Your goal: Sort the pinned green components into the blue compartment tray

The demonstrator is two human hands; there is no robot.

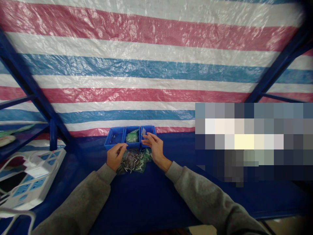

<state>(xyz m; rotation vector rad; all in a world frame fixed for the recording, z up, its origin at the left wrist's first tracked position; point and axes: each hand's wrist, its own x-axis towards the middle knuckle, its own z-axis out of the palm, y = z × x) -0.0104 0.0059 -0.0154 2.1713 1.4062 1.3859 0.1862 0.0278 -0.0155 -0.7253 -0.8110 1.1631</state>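
Metal pins [132, 161] lie in a loose heap, long axes pointing every way, on the blue surface [146, 202] just before the divided bin [114, 138], nearer the curled left hand [116, 156], whose pinch shows nothing clearly, while the open right hand [154, 148] reaches beyond them toward the bin.
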